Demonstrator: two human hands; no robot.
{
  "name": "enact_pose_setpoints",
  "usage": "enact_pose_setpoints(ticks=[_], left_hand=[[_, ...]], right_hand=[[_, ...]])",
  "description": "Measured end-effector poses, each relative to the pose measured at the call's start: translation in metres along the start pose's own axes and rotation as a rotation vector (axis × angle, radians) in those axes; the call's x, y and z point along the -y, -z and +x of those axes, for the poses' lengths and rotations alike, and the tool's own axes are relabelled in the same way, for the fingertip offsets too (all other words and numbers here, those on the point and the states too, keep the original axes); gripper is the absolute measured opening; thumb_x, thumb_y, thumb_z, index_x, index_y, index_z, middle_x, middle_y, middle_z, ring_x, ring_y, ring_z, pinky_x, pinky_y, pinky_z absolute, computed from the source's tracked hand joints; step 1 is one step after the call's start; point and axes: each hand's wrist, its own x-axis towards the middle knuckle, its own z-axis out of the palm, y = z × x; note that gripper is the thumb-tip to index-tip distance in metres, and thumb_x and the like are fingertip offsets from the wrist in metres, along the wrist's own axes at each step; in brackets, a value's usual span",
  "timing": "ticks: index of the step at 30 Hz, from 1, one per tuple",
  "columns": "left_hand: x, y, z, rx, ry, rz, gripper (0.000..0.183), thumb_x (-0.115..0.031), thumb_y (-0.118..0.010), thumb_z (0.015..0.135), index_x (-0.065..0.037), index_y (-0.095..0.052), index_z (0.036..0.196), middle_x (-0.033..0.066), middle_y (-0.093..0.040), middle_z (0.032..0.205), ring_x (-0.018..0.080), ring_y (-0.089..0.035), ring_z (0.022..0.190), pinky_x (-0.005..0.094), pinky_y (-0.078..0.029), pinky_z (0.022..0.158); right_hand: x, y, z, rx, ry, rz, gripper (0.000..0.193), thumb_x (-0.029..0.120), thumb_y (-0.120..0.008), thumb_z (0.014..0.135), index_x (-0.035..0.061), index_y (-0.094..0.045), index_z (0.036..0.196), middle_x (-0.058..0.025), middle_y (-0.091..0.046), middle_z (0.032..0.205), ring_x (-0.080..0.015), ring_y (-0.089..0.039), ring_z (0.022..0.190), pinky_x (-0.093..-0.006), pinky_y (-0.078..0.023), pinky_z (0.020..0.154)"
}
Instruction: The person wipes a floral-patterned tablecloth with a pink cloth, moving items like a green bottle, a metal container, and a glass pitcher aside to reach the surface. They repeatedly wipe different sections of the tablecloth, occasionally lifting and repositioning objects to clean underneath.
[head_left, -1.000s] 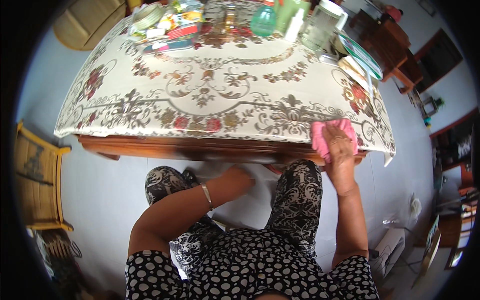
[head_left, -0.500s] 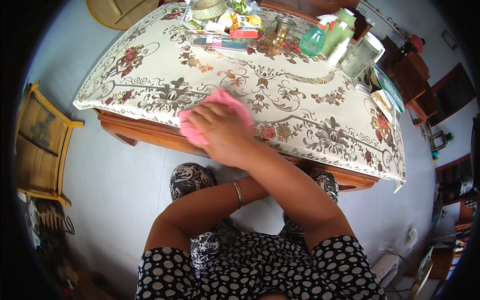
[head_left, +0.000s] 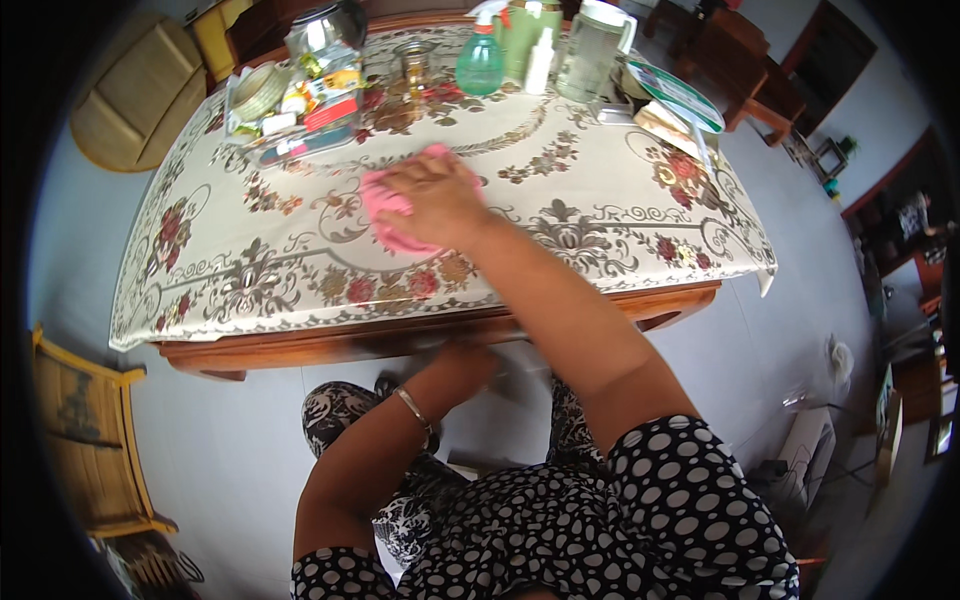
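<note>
A crumpled pink cleaning cloth lies on the flowered tablecloth, left of the table's middle. On top of it presses my right hand, fingers bent over the fabric and gripping it. My left hand hangs low by the wooden front edge of the table, below my right forearm. It is blurred, so its fingers cannot be made out. A silver bangle circles that wrist.
Toward the back left stands a clear plastic box of packets and a tape roll. Behind are a glass jar, a green spray bottle, a white bottle, a water jug and a green-rimmed fan. A wooden chair is at left.
My right hand has slid the pink cloth from the table's front edge inward over the tablecloth. My left hand, hidden under the right arm before, now shows. The whole view has shifted.
</note>
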Motion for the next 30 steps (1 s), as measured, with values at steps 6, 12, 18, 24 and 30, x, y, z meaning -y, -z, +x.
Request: enact_pose_setpoints(ticks=[6, 12, 18, 24, 30], left_hand=[[-0.004, 0.003, -0.007, -0.050, -0.021, 0.083, 0.035, -0.033, -0.073, 0.074, -0.012, -0.063, 0.100, 0.0078, -0.066, 0.092, 0.0263, -0.064, 0.093, 0.0425, -0.049, 0.078], [-0.014, 0.020, -0.012, 0.051, -0.040, 0.045, 0.034, -0.031, -0.074, 0.072, -0.011, -0.064, 0.097, 0.0076, -0.065, 0.088, 0.0270, -0.064, 0.088, 0.0428, -0.050, 0.076], [-0.019, 0.024, -0.010, 0.004, -0.092, 0.015, 0.031, -0.028, -0.075, 0.071, -0.010, -0.064, 0.094, 0.0088, -0.065, 0.088, 0.0281, -0.065, 0.086, 0.0419, -0.051, 0.075], [-0.022, 0.027, -0.013, 0.021, -0.033, -0.034, 0.030, -0.028, -0.075, 0.072, -0.009, -0.065, 0.093, 0.0103, -0.065, 0.091, 0.0303, -0.065, 0.088, 0.0430, -0.052, 0.075], [-0.023, 0.027, -0.006, 0.117, -0.044, -0.024, 0.040, -0.026, -0.075, 0.071, -0.007, -0.063, 0.105, 0.0121, -0.065, 0.099, 0.0319, -0.063, 0.094, 0.0429, -0.051, 0.081]], right_hand=[[-0.156, 0.050, -0.094, -0.328, -0.075, -0.271, 0.048, 0.046, -0.061, 0.084, 0.0099, -0.061, 0.117, -0.0084, -0.062, 0.116, -0.0279, -0.056, 0.110, -0.0405, -0.042, 0.097], [-0.274, 0.136, -0.239, -0.215, -0.722, -0.422, 0.052, 0.051, -0.050, 0.089, 0.0113, -0.057, 0.122, -0.0122, -0.059, 0.121, -0.0307, -0.052, 0.115, -0.0439, -0.040, 0.099], [-0.348, 0.167, -0.317, -0.072, -1.122, -0.700, 0.060, 0.057, -0.041, 0.090, 0.0107, -0.052, 0.127, -0.0130, -0.057, 0.126, -0.0323, -0.049, 0.120, -0.0456, -0.033, 0.104], [-0.197, 0.128, -0.213, -0.351, -0.512, -0.306, 0.047, 0.043, -0.063, 0.083, 0.0057, -0.062, 0.112, -0.0154, -0.063, 0.111, -0.0314, -0.059, 0.103, -0.0421, -0.044, 0.092], [-0.042, 0.046, -0.121, -0.357, 0.079, 0.027, 0.055, 0.033, -0.077, 0.071, 0.0028, -0.060, 0.113, -0.0157, -0.060, 0.112, -0.0319, -0.055, 0.105, -0.0421, -0.042, 0.095]])
